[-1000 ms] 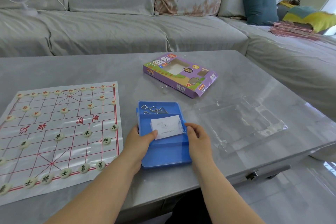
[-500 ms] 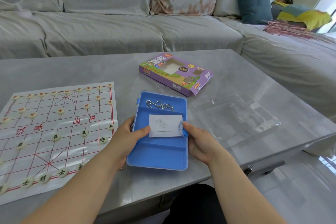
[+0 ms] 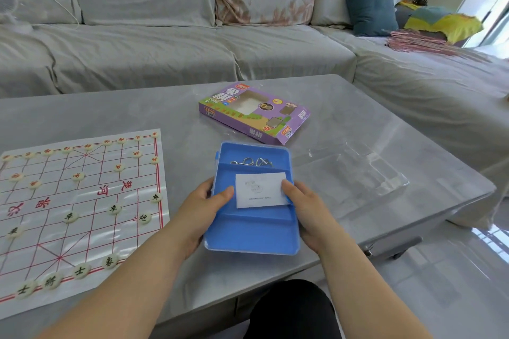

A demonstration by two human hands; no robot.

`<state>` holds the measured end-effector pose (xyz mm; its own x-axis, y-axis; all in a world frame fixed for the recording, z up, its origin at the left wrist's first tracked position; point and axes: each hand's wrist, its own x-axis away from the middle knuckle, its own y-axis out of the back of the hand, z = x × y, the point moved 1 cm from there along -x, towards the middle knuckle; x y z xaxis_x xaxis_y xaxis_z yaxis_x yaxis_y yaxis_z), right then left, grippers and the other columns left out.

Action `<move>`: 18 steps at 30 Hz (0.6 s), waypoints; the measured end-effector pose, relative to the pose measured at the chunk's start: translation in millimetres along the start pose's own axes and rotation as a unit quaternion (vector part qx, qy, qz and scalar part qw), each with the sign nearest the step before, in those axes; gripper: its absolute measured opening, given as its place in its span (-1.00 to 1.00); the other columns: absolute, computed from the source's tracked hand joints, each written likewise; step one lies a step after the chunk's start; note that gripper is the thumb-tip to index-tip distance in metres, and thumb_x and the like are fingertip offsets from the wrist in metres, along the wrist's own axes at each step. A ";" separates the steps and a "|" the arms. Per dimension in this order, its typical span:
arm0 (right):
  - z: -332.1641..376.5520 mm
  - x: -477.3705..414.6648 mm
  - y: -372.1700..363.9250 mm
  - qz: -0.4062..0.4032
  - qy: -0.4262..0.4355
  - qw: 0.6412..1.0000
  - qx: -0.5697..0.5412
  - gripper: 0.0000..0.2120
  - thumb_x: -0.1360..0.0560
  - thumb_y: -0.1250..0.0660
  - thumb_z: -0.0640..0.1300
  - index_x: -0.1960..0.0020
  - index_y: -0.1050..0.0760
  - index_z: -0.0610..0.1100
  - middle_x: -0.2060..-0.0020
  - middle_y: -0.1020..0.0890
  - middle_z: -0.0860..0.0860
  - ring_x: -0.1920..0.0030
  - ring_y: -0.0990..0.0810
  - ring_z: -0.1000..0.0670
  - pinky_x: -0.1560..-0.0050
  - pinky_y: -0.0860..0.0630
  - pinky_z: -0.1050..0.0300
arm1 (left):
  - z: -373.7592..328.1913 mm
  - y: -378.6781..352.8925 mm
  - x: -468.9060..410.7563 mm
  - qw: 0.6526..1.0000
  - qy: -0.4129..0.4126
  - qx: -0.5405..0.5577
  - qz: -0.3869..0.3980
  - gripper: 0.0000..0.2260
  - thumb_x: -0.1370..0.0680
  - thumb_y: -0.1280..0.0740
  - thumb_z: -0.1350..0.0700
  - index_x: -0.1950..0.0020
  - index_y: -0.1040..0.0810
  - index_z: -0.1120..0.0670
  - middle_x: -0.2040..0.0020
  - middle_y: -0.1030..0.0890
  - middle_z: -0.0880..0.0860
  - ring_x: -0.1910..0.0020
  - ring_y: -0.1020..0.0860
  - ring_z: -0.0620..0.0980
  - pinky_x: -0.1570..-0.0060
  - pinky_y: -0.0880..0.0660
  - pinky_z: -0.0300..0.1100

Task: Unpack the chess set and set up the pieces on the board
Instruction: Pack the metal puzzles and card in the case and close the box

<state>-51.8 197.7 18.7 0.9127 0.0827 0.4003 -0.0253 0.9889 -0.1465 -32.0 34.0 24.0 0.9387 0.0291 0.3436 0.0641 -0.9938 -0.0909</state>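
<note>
Both hands hold a blue plastic tray (image 3: pixel 248 234) of 3 compartments above the front edge of the glossy grey table (image 3: pixel 385 124). I cannot tell whether the tray is clear of the surface. The left hand (image 3: pixel 203 206) is curled round the tray's left rim with its thumb lying inside the middle compartment. The right hand (image 3: pixel 305 209) is curled round the right rim, its thumb touching the right edge of a white paper slip (image 3: pixel 260 190) that lies in that compartment. Bent metal wire rings (image 3: pixel 250 162) sit in the narrow far compartment.

The white chess board sheet (image 3: pixel 82 195) with red lines lies flat on the left part of the table, its right edge just beside the left hand. The round cream chess pieces (image 3: pixel 113 209) stand on it in rows along the far and near edges, with a few between.

The purple cardboard box (image 3: pixel 253 113) lies flat just beyond the tray's far end. A clear plastic insert (image 3: pixel 358 173) lies to the tray's right, reaching toward the table's right corner. Bare table shows between board and tray, and behind the box up to the grey sofa (image 3: pixel 165 49).
</note>
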 end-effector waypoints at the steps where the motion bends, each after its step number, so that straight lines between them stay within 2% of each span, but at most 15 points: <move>1: 4.6 0.8 7.0 -0.023 0.010 1.000 -0.017 -0.87 -0.58 -0.13 -0.12 0.01 -0.42 -0.12 0.13 -0.58 -0.06 0.18 -0.57 -0.04 0.11 -0.54 0.00 | -0.9 -5.3 -3.5 1.000 0.006 0.011 0.011 -0.64 -0.54 -0.25 0.10 -0.33 -0.36 0.03 -0.11 -0.57 0.05 0.05 -0.58 0.01 0.10 -0.53 -0.12; 3: 14.0 1.1 24.2 -0.080 0.039 0.994 -0.066 -0.81 -0.58 -0.13 -0.15 -0.17 -0.34 -0.15 0.15 -0.55 -0.04 0.23 -0.55 -0.01 0.24 -0.53 0.07 | -3.5 -19.4 -10.6 0.999 0.013 0.026 0.028 -0.52 -0.53 -0.27 0.09 -0.42 -0.23 0.05 -0.11 -0.54 0.03 0.05 -0.55 -0.04 0.01 -0.50 -0.14; 6: 28.5 -1.6 53.4 -0.174 0.108 0.974 -0.095 -0.57 -0.57 -0.13 -0.19 -0.40 -0.14 -0.04 -0.04 -0.53 -0.06 0.20 -0.54 0.04 0.27 -0.49 0.10 | -6.8 -47.9 -20.8 0.998 -0.024 -0.052 0.039 -0.48 -0.52 -0.27 0.08 -0.44 -0.17 0.05 -0.13 -0.47 0.01 -0.02 -0.52 -0.04 -0.04 -0.47 -0.17; 8: 35.4 -4.0 71.9 -0.236 0.143 0.958 -0.078 -0.47 -0.56 -0.15 -0.20 -0.44 -0.03 0.07 -0.11 -0.46 -0.03 0.15 -0.53 0.06 0.24 -0.52 0.09 | -8.4 -66.4 -32.8 0.987 -0.069 -0.147 0.022 -0.52 -0.53 -0.25 0.04 -0.43 -0.21 0.03 -0.21 -0.43 -0.02 -0.17 -0.44 -0.05 -0.11 -0.37 -0.20; 10: 38.8 -6.6 86.6 -0.277 0.157 0.947 -0.041 -0.39 -0.55 -0.17 -0.19 -0.44 0.07 0.14 -0.12 -0.44 0.00 0.08 -0.52 0.05 0.05 -0.55 -0.01 | -9.2 -82.7 -49.8 0.965 -0.116 -0.236 0.004 -0.55 -0.55 -0.22 0.05 -0.43 -0.23 0.05 -0.34 -0.35 0.02 -0.29 -0.35 -0.05 -0.20 -0.29 -0.23; 12: 38.5 -9.6 95.2 -0.298 0.153 0.942 -0.003 -0.33 -0.54 -0.19 -0.19 -0.45 0.14 0.17 -0.08 -0.41 0.05 0.11 -0.49 0.10 -0.04 -0.51 -0.01 | -9.9 -96.3 -68.0 0.939 -0.141 -0.314 0.006 -0.53 -0.56 -0.20 0.05 -0.44 -0.19 0.08 -0.43 -0.25 0.05 -0.39 -0.25 -0.02 -0.32 -0.19 -0.20; 15: 32.8 -15.8 100.0 -0.310 0.133 0.940 0.044 -0.27 -0.54 -0.19 -0.19 -0.47 0.23 0.11 -0.07 -0.31 0.10 0.19 -0.40 0.12 -0.03 -0.41 0.09 | -7.5 -110.5 -92.2 0.911 -0.137 -0.388 0.023 -0.46 -0.56 -0.21 0.01 -0.47 -0.11 0.09 -0.48 -0.16 0.07 -0.45 -0.15 0.01 -0.38 -0.11 -0.16; 18: 24.9 -21.7 101.6 -0.298 0.115 0.945 0.073 -0.24 -0.54 -0.21 -0.16 -0.47 0.28 0.08 -0.09 -0.26 0.11 0.04 -0.38 0.06 0.02 -0.36 0.17 | -4.7 -120.6 -109.4 0.899 -0.121 -0.421 0.025 -0.40 -0.55 -0.22 -0.03 -0.49 -0.03 0.10 -0.50 -0.08 0.06 -0.48 -0.07 0.01 -0.40 -0.07 -0.13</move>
<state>-84.3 299.4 17.7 0.8471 -0.5057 0.1634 0.4793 0.8598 0.1763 -144.0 150.2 1.7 0.9859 -0.0968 0.1368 -0.1642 -0.7210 0.6732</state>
